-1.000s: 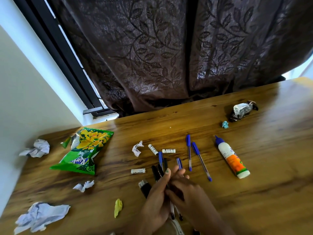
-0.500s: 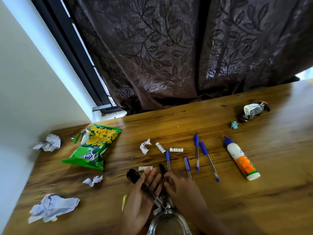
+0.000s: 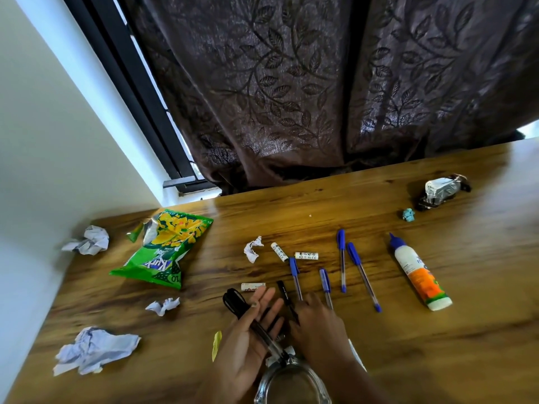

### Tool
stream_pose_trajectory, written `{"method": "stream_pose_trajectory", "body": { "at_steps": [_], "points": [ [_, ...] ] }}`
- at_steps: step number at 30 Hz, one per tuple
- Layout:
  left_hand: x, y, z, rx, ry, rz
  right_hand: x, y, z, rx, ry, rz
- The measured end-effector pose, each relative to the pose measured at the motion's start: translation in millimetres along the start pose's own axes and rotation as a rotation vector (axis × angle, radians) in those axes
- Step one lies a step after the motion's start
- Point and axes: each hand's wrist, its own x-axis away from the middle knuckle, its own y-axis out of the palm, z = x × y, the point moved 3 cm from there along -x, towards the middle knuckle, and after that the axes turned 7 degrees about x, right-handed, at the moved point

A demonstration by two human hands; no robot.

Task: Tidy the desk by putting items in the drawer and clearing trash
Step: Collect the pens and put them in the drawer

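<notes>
My left hand point(image 3: 250, 342) lies palm up at the desk's near edge, with a bundle of black pens point(image 3: 233, 301) across the palm under my thumb. My right hand point(image 3: 318, 325) is palm down beside it, fingers bent over the lower end of a black pen point(image 3: 284, 294) on the desk. Two blue pens point(image 3: 294, 272) point(image 3: 325, 282) run under its fingertips. Two more blue pens point(image 3: 341, 258) point(image 3: 361, 275), three white batteries point(image 3: 279, 251) point(image 3: 306, 255) point(image 3: 253, 286) and a glue bottle point(image 3: 420, 275) lie on the wood. No drawer is in view.
Trash is scattered about: a green chips bag point(image 3: 166, 249), crumpled papers point(image 3: 87, 240) point(image 3: 252, 249) point(image 3: 163, 306) point(image 3: 93, 349), a yellow wrapper point(image 3: 216, 345), a silver wrapper point(image 3: 440, 191) and a teal scrap point(image 3: 408, 214). A glass container point(image 3: 291, 380) stands at the near edge. Curtain and wall bound the desk.
My left hand has turned palm up with the black pens in it. My right hand has left the bundle and come down on the black and blue pens lying on the desk.
</notes>
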Motion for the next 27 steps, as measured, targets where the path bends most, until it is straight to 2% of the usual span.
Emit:
{"method": "stream_pose_trajectory", "body": {
  "at_steps": [7, 13, 18, 21, 27],
  "points": [
    [-1.5, 3.4, -3.6, -0.007, -0.02, -0.037, 1.2, -1.7, 7.6, -0.017, 0.05, 0.031],
    [1.8, 5.6, -5.2, -0.002, -0.027, -0.009, -2.1, -1.1, 6.2, 0.015, 0.015, 0.074],
    [4.3, 6.9, -2.8, 0.013, -0.025, 0.002, 5.3, -12.6, 11.8, -0.148, 0.039, 0.11],
    [3.6, 9.4, -7.7, 0.004, -0.048, -0.009, 12.5, -28.7, 7.1, -0.24, -0.024, 0.155],
    [5.4, 30.1, -20.2, 0.062, -0.097, -0.088, 24.6, -41.1, -4.2, -0.28, -0.103, 0.064]
  ]
}}
